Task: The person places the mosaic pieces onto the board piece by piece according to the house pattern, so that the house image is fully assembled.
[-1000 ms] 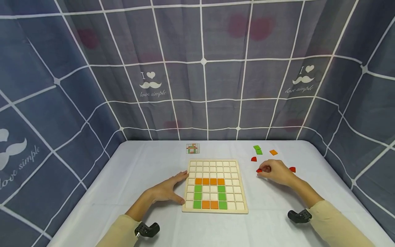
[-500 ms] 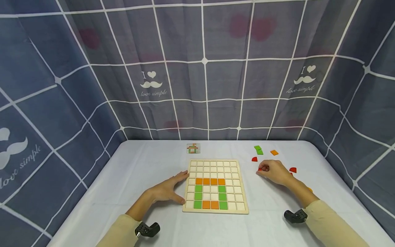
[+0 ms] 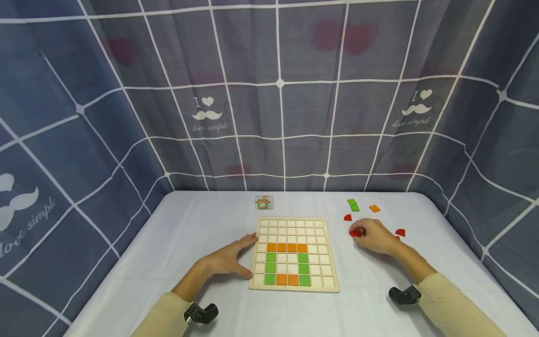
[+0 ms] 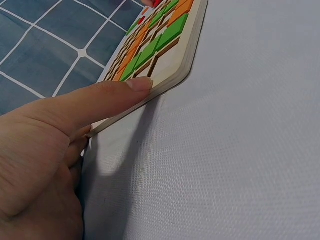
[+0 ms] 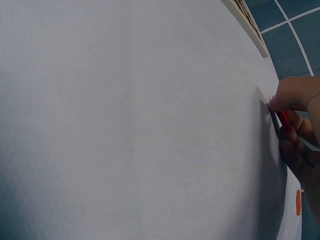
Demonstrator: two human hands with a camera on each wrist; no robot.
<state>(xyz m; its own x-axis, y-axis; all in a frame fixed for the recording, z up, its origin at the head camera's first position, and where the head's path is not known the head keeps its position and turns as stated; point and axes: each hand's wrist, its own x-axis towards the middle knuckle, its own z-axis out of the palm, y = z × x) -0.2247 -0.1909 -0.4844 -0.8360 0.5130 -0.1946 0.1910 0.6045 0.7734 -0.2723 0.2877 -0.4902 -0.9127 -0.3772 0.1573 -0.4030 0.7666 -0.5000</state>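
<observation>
Board (image 3: 292, 258) lies flat; I see the left hand (image 3: 228, 257) spread wide, fingertips and thumb on its nine o'clock edge; right hand (image 3: 374, 235), about three o'clock of the board, curls and pinches a red piece (image 3: 355, 234); two green pieces (image 3: 353, 205) sit at its eleven o'clock.
</observation>
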